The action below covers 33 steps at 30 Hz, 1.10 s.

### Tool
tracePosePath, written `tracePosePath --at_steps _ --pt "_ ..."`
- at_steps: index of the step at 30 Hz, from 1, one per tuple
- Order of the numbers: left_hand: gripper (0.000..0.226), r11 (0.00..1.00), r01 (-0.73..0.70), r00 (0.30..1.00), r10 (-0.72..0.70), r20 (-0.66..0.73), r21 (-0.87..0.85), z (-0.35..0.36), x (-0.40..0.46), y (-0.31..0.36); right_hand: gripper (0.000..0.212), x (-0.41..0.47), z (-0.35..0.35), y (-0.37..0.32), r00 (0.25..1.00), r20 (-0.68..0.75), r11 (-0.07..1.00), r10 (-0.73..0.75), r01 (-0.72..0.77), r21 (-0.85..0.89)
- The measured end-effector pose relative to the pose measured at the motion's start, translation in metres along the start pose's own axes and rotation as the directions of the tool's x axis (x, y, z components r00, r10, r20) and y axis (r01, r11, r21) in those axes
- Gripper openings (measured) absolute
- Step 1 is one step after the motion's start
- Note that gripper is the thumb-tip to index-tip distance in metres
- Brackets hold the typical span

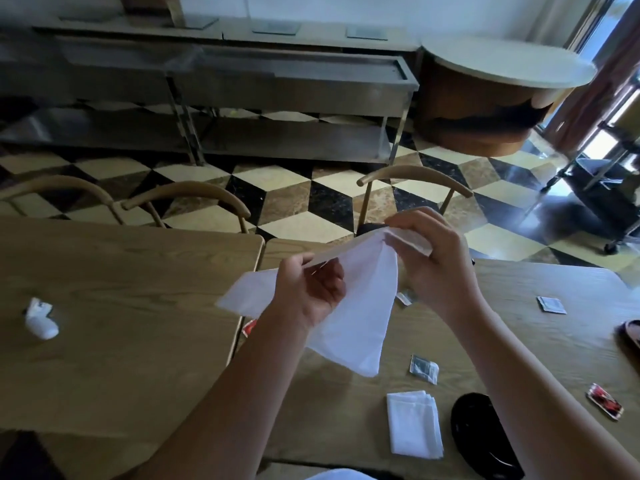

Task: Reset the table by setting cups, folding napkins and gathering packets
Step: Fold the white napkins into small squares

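I hold a white napkin [356,317] in the air above the right wooden table [519,341]. My left hand [308,289] pinches its upper edge at the left, and my right hand [429,261] grips the top corner; the cloth hangs down between them. A folded white napkin [414,424] lies flat near the table's front edge. Loose packets lie around: a silver one [423,368], a grey one [551,304], a red one [604,406], a small one [403,298] and a red one [249,328] partly hidden under my left arm.
A crumpled white napkin [40,318] sits on the left wooden table [121,306]. A black glossy dish [481,434] lies at the front right. Another object [632,332] shows at the right edge. Wooden chairs [412,178] stand behind the tables, with steel counters beyond.
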<state>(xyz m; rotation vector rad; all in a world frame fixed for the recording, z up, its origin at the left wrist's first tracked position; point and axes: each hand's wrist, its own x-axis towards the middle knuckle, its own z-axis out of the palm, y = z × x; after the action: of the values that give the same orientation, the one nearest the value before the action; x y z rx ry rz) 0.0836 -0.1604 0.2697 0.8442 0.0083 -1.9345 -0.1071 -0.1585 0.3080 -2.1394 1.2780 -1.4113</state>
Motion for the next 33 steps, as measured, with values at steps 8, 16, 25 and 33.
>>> tracePosePath --at_steps 8,16,25,33 --pt "0.018 0.858 -0.33 0.917 0.391 -0.084 0.393 -0.01 -0.014 -0.009 0.051 -0.04 0.041 0.005 0.337 0.583 0.052 0.739 -0.892 0.449" --pt "0.027 0.737 -0.171 0.96 0.273 -0.057 0.654 -0.06 -0.024 -0.042 0.036 -0.063 0.081 0.012 0.19 0.64 -0.186 0.744 -0.862 0.472" --pt "0.018 0.624 -0.22 0.855 0.493 -0.16 0.75 -0.112 -0.038 -0.035 0.023 -0.107 0.091 0.012 0.057 0.54 -0.229 0.84 -0.865 0.447" --pt "0.021 0.983 -0.185 0.865 0.164 -0.474 0.002 -0.163 -0.014 -0.019 0.029 -0.118 0.102 0.015 0.074 0.494 -0.31 0.866 -0.695 0.648"
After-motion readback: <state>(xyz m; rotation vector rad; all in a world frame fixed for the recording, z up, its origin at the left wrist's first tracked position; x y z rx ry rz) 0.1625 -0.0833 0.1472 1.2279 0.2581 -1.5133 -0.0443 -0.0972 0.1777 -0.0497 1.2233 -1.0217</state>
